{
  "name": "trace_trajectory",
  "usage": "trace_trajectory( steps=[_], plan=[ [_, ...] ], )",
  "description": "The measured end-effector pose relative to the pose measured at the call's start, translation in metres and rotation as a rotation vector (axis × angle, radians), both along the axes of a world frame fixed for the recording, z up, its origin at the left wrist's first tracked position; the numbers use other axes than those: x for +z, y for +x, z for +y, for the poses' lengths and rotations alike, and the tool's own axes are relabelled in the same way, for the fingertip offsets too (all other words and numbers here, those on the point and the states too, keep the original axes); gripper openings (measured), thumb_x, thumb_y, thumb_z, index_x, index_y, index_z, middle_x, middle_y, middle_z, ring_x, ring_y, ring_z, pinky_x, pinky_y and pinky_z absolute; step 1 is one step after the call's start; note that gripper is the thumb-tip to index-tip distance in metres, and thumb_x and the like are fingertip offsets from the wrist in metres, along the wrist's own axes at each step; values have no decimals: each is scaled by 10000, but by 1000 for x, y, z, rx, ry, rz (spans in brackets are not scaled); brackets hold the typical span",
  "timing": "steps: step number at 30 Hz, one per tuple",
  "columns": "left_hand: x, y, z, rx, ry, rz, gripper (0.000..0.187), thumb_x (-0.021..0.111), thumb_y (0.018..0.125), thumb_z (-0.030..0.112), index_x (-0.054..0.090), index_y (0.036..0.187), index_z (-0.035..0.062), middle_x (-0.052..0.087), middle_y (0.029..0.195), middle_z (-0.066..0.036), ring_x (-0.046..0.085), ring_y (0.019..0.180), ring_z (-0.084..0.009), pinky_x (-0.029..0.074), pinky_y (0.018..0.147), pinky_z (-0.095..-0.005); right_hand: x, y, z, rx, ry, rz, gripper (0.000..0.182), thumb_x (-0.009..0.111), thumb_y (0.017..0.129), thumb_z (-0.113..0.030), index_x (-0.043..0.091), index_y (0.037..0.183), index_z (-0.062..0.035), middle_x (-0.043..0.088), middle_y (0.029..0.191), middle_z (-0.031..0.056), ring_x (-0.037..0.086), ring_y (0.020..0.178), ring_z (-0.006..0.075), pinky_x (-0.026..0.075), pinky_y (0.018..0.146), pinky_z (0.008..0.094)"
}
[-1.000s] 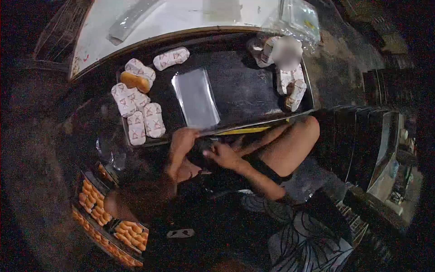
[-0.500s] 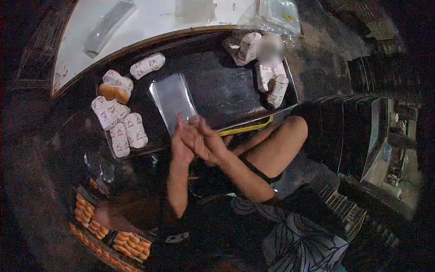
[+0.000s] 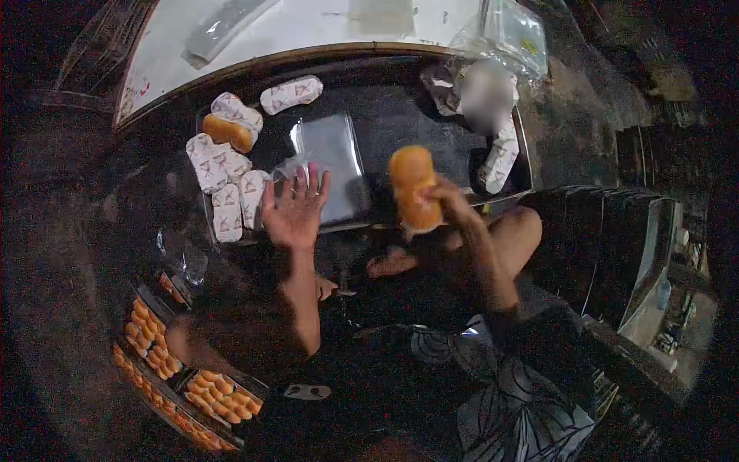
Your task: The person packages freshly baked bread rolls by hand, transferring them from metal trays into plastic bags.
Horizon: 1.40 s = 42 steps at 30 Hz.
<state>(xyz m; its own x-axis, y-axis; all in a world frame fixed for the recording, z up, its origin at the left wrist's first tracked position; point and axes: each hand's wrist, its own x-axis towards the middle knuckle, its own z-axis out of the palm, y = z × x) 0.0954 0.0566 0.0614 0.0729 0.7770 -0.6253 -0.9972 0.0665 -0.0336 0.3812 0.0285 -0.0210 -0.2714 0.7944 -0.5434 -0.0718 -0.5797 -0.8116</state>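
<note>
In the head view my right hand (image 3: 453, 202) is closed on a golden-brown bread roll (image 3: 414, 181), held above the near edge of a dark tray (image 3: 385, 108). My left hand (image 3: 295, 215) is palm up with its fingers stretched and spread. Crumpled clear plastic (image 3: 296, 164) shows right at its fingertips. Just beyond that hand, a stack of clear plastic bags (image 3: 332, 146) lies flat on the tray.
Rolls in printed white paper (image 3: 208, 162) lie along the tray's left side, beside one bare-sided roll (image 3: 227, 133). More wrapped rolls (image 3: 500, 158) lie at the right. Beyond is a white tabletop (image 3: 308, 31) with plastic packs. Trays of buns (image 3: 219, 396) stand lower left.
My hands, together over the bags before, have come apart. The right has moved right and now holds a bread roll; the left has opened out. The whole view has shifted slightly.
</note>
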Motion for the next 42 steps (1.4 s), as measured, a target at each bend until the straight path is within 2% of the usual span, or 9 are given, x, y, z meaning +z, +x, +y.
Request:
trace_trajectory(
  steps=[9,14,23,25,33,35,37,39,42],
  plan=[
    [4,28,-24,-39,512,449,524,436,822,217,205,1281,112,415,1185,-175,377,1122,-345,320,907,-533,131,-108,-7,373,384,-515,457,553,761,-341,520,1012,39,588,841,183,582,792,198,443,699,333],
    [3,46,-34,-219,493,865,673,500,783,167,98,1322,139,380,1208,-195,411,1085,-333,363,901,-431,103,-117,-7,-42,371,-515,610,653,690,-366,461,1077,64,588,873,173,584,778,214,459,687,334],
    [-29,13,-49,-220,308,332,396,501,777,252,436,1096,25,482,1044,-146,522,904,-274,456,758,-409,94,-147,-31,-42,329,-193,651,612,736,-292,274,1181,43,469,1067,248,510,955,357,412,812,376],
    [-14,-2,-44,-276,528,32,440,508,784,296,412,1144,61,477,1081,-116,497,970,-244,447,800,-389,92,-145,-40,202,932,-397,600,600,737,-251,311,1178,36,452,1108,209,506,955,351,420,790,376],
    [-60,18,-71,-799,389,1489,468,598,719,120,429,1141,9,475,1102,-158,528,907,-264,438,778,-375,115,-128,114,-178,810,-792,206,548,768,-145,575,878,28,587,743,192,591,653,282,454,572,330],
    [-102,-2,-69,-1261,724,2842,329,581,706,87,529,1017,-4,526,1041,-171,548,872,-283,443,762,-369,134,-143,156,-394,1154,-631,359,583,756,-212,520,1017,26,575,883,212,577,813,298,455,691,330],
    [-105,-12,-53,-1554,639,2671,237,576,696,83,561,914,-10,556,960,-170,560,832,-294,447,732,-382,102,-153,143,-222,1385,-759,473,579,734,-209,436,1124,19,464,1124,227,461,1035,337,359,889,373],
    [-105,-23,-49,-1847,550,2448,157,571,687,78,593,810,-16,585,879,-169,572,793,-305,451,702,-395,77,-151,66,192,734,-431,453,586,749,-231,452,1119,-5,458,1121,234,451,1046,340,349,891,399],
    [-91,-37,-48,-1180,799,2399,81,584,693,101,597,718,25,580,695,-121,578,661,-269,441,584,-393,1,-135,-55,497,580,-310,271,621,750,-271,570,864,-31,575,760,104,523,786,175,414,708,307]
  ],
)
